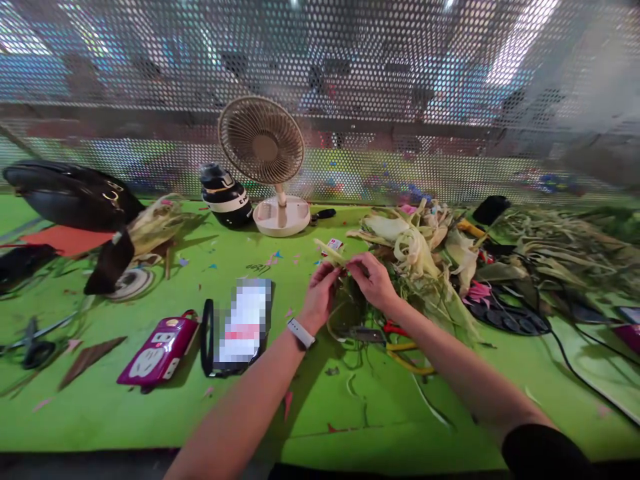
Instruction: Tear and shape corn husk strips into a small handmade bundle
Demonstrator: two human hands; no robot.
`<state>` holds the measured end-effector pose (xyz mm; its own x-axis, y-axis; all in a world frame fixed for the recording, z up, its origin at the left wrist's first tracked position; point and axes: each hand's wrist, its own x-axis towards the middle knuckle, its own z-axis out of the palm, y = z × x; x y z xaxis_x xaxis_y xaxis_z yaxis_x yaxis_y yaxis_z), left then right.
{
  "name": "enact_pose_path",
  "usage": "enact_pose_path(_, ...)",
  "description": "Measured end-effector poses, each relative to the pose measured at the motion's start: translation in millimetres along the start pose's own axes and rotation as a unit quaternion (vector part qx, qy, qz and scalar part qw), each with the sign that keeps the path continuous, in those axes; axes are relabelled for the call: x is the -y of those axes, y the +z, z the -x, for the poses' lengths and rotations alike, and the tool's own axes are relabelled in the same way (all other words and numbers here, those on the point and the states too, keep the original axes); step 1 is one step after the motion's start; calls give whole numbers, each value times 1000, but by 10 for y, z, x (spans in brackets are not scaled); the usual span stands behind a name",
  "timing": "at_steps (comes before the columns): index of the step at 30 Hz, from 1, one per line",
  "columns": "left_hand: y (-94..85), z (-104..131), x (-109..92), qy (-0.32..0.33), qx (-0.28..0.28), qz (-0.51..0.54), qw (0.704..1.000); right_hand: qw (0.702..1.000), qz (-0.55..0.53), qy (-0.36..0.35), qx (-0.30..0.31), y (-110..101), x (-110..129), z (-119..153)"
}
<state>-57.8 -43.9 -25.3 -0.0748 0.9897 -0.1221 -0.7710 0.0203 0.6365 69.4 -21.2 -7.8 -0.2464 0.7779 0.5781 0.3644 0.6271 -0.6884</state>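
Note:
Both hands meet near the middle of the green table (310, 413), just left of a heap of pale corn husks (417, 247). My left hand (323, 293), with a light watch band at the wrist, is closed on a pale husk strip (327, 251) that points up and to the left. Fingers of my right hand (369, 280) pinch at the same strip from the right side. Green strands hang below the hands. Beneath them lie a grey tool (364, 335) and pliers with yellow handles (413, 360).
A white fan (283, 217) and a black bottle (227, 199) stand behind. At the left are a phone (243, 327), a purple power strip (160, 350), scissors (34, 343) and a black bag (70, 193). Black cables (570, 367) run along the right.

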Motion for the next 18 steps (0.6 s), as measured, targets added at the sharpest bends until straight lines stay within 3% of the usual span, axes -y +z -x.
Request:
enact_pose_path(3,-36,-39,2,40,31,-45,998,999,2,-49,-1,-12,-18,-32)
enact_pose_path(7,-50,-50,1,72,44,-87,993,998,8,-64,-6,-7,-28,-33)
enact_pose_path(18,44,-22,-75,64,36,-23,997,996,-58,-40,-56,17,-25,-36)
